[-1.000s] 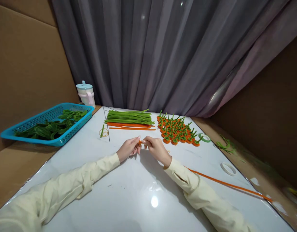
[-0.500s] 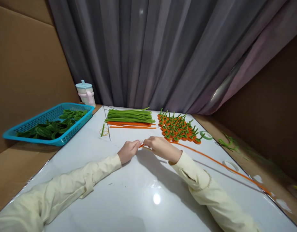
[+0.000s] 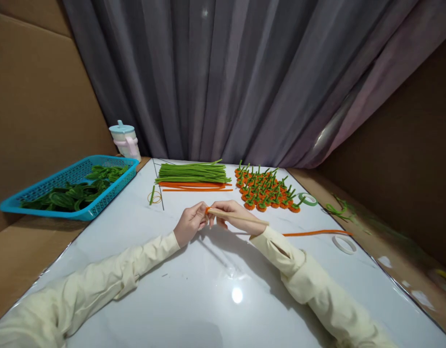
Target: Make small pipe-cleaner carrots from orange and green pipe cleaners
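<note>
My left hand and my right hand meet over the middle of the white table, fingers pinched together. Between them is the end of a long orange pipe cleaner, whose tail trails right across the table. A thin wooden stick lies across my right hand, its tip at the orange end by my left fingertips. Behind the hands lie a bundle of green pipe cleaners and a few orange ones.
Several small orange-and-green finished pieces lie at the back right beside a green tape roll. A white tape ring sits at the right. A blue basket of green loops stands left, with a lidded cup behind it.
The orange pipe cleaner's tail has swung from the near right towards the far right. The stick now lies across my right hand, and the hands have closed together.
</note>
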{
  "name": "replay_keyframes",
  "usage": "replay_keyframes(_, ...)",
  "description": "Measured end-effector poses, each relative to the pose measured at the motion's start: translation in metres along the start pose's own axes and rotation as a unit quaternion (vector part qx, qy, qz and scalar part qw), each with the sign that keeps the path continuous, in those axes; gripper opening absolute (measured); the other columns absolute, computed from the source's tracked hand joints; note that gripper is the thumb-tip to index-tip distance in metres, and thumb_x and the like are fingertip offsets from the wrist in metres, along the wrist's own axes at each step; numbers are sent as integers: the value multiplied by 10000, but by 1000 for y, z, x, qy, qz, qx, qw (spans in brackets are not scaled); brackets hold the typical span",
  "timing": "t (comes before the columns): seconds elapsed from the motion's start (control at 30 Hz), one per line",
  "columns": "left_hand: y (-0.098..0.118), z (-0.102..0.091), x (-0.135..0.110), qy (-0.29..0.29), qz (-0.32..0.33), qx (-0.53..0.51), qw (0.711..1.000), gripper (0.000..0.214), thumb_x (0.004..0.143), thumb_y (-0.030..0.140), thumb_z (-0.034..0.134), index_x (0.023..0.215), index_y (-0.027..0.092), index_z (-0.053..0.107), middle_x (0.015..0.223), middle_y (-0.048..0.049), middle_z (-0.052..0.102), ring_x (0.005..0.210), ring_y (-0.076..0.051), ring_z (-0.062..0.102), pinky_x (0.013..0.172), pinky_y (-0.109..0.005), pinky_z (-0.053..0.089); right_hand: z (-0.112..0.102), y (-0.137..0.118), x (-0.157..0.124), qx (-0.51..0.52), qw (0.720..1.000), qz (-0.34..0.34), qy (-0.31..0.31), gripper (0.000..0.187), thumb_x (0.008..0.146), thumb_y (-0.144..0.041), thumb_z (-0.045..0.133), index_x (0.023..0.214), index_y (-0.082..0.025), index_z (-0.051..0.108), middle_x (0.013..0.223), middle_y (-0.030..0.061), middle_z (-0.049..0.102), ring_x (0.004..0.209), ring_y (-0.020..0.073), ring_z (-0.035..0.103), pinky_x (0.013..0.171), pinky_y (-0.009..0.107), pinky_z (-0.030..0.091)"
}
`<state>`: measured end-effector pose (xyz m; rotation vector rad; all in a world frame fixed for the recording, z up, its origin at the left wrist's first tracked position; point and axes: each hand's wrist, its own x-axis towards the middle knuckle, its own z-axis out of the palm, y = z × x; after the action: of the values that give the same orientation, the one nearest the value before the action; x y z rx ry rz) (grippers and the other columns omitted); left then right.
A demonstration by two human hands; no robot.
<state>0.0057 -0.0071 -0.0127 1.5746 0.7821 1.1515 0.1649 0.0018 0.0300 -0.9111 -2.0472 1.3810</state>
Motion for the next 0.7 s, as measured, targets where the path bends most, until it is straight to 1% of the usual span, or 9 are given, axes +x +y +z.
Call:
replay_keyframes(0.03,-2,0,1,20,2,3,1000,449,843,587,347,660,181,395,490,67,348,411,-65,307,399,-190,272,7,2,2,4,999,5,35,260,880,-346,406,776,-142,530,687,15,582,444,76,431,433,198,346)
replay_keyframes(0.07,-4,-1,2,39,8,16,999,451,847,591,330,662,183,391,491,69,333,412,-67,304,400,-191,275,15,5,3,-15,997,11,71,244,892,-323,374,786,-152,513,667,4,571,432,80,430,429,201,344)
replay_keyframes(0.13,-9,-2,3,67,24,55,996,453,860,584,294,662,187,385,503,68,316,425,-72,320,417,-196,301,29,9,5,-97,986,12,138,238,909,-255,322,762,-170,489,617,-14,536,477,97,454,492,211,364)
replay_keyframes(0.17,-11,-3,2,75,34,79,993,450,870,573,276,663,188,384,512,64,328,437,-76,341,434,-198,319,35,10,5,-127,979,11,157,246,909,-225,315,732,-175,477,605,-14,519,531,109,477,547,219,376)
replay_keyframes(0.23,-15,-5,2,80,51,126,988,435,884,543,270,662,189,391,534,49,383,476,-86,392,480,-206,348,44,11,4,-162,971,15,173,251,902,-180,323,691,-179,459,596,-7,500,606,128,493,627,237,372)
replay_keyframes(0.3,-16,-8,1,80,68,168,980,423,885,521,295,641,191,396,537,42,412,495,-91,410,514,-213,350,50,10,1,-178,969,34,167,232,888,-151,344,686,-176,455,580,-3,492,575,133,473,616,248,354)
replay_keyframes(0.43,-14,-12,5,74,102,239,963,415,869,487,343,577,195,383,513,44,380,484,-96,381,534,-225,325,52,8,-1,-204,966,65,147,162,852,-98,377,734,-165,465,540,-12,467,483,124,394,535,242,293)
replay_keyframes(0.5,-14,-14,7,67,113,265,955,392,872,449,347,573,198,382,511,41,378,486,-100,380,542,-228,323,50,8,0,-207,967,69,133,166,848,-85,372,738,-164,467,524,-16,466,486,126,399,531,237,286)
replay_keyframes(0.7,-14,-16,8,31,125,326,937,346,878,341,358,564,198,378,488,42,368,473,-102,370,531,-231,305,40,8,2,-190,976,73,72,216,821,-42,358,671,-171,447,474,-36,463,502,116,445,555,219,323)
